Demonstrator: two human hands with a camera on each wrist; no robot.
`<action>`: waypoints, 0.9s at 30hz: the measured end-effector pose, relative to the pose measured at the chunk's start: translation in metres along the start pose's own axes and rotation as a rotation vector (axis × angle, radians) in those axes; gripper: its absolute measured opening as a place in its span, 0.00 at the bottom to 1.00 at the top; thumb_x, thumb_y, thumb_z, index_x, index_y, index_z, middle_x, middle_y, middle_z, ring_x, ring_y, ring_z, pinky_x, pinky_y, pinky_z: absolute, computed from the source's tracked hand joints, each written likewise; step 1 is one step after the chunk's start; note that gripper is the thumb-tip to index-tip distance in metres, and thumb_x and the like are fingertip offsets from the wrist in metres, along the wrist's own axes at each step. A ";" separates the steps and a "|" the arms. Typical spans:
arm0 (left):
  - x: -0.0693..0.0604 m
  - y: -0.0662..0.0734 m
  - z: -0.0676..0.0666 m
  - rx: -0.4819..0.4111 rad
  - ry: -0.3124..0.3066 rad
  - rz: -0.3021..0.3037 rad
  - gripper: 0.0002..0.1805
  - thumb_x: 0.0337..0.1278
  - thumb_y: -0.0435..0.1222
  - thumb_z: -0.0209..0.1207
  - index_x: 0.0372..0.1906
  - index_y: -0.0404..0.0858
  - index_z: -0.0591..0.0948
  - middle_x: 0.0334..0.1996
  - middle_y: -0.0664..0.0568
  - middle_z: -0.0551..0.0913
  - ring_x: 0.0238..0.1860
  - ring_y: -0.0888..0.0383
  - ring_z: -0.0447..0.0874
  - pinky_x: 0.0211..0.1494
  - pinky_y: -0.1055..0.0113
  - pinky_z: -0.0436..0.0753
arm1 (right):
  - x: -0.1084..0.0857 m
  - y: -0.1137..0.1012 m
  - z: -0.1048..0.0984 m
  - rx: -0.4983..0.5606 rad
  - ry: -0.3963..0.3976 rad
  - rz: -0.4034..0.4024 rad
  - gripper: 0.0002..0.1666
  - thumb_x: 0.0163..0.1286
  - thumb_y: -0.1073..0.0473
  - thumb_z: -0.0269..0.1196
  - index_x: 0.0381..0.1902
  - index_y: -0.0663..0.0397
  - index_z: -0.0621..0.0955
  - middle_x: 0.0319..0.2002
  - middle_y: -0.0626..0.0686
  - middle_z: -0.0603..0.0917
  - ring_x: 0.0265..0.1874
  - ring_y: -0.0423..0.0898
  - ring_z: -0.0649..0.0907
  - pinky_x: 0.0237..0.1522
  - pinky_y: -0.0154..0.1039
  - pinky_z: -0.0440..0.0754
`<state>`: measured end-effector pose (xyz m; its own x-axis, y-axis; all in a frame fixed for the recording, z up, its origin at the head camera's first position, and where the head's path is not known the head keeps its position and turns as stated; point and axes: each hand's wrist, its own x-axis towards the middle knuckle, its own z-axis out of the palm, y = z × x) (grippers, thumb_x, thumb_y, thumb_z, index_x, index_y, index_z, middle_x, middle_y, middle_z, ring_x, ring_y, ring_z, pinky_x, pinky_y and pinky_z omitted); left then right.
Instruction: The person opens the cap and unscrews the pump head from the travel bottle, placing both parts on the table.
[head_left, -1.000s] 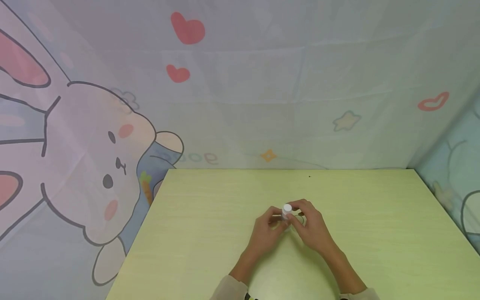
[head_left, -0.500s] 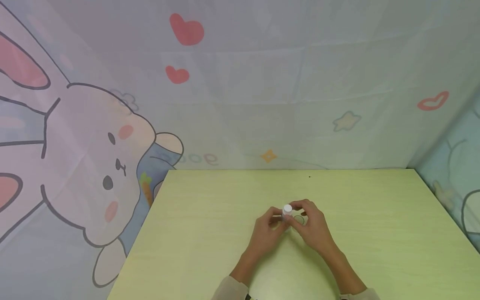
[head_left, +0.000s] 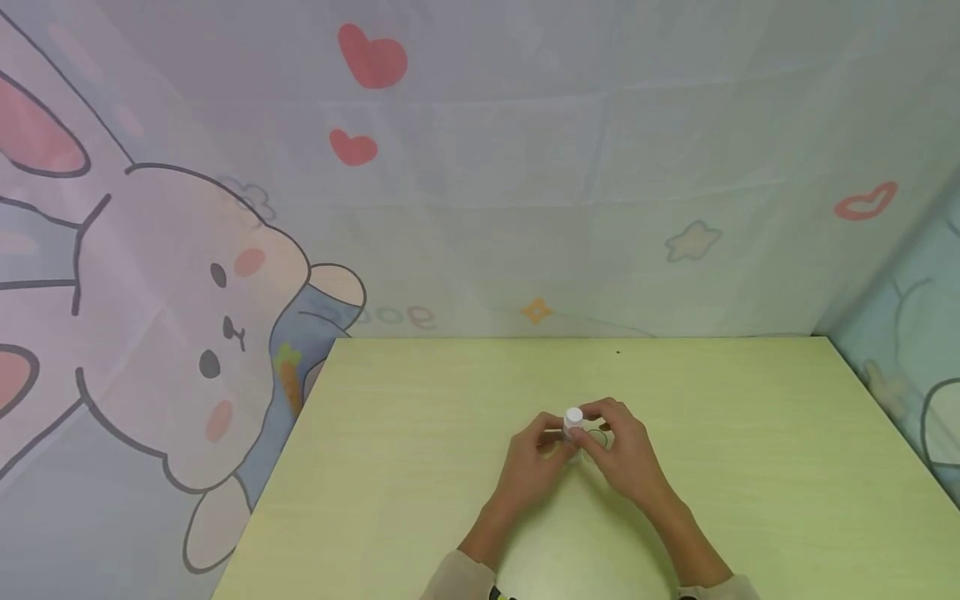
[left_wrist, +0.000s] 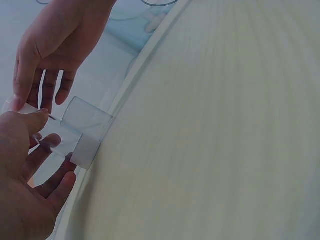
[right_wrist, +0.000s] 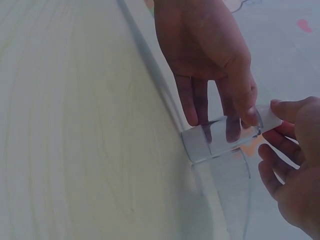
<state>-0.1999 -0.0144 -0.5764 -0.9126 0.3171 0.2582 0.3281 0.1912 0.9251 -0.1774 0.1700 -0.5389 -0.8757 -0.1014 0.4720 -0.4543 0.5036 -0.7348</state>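
Observation:
A clear bottle [left_wrist: 86, 152] with a white lower part stands on the table. Whether that white is a label or contents I cannot tell. My left hand [head_left: 528, 467] grips the bottle's body, with thumb and fingers on opposite sides. At the top, the thumb and fingers of my right hand [head_left: 628, 454] pinch the white cap [right_wrist: 270, 118], which sits on the bottle. Close beside the bottle, on the right in the head view, is an empty-looking clear glass [left_wrist: 87, 117]. The hands partly hide the bottle in the head view.
The pale yellow-green table [head_left: 420, 400] reaches back to a hanging cloth [head_left: 480, 167] printed with a rabbit and hearts. A tiny dark speck [head_left: 618, 352] lies near the table's back edge.
Both hands stay in place on the bottle and cap. The right fingers shift only very slightly at the cap; the glass stays put.

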 end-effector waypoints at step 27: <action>0.000 0.000 -0.001 -0.009 -0.018 0.008 0.12 0.73 0.45 0.67 0.55 0.51 0.82 0.58 0.61 0.86 0.59 0.57 0.86 0.66 0.63 0.82 | 0.000 0.002 -0.001 0.001 -0.045 -0.061 0.13 0.75 0.62 0.69 0.55 0.49 0.84 0.52 0.45 0.85 0.52 0.48 0.82 0.47 0.52 0.85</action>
<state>-0.2002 -0.0159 -0.5762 -0.9052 0.3356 0.2607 0.3334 0.1802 0.9254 -0.1782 0.1718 -0.5398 -0.8531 -0.1704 0.4932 -0.5069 0.4946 -0.7059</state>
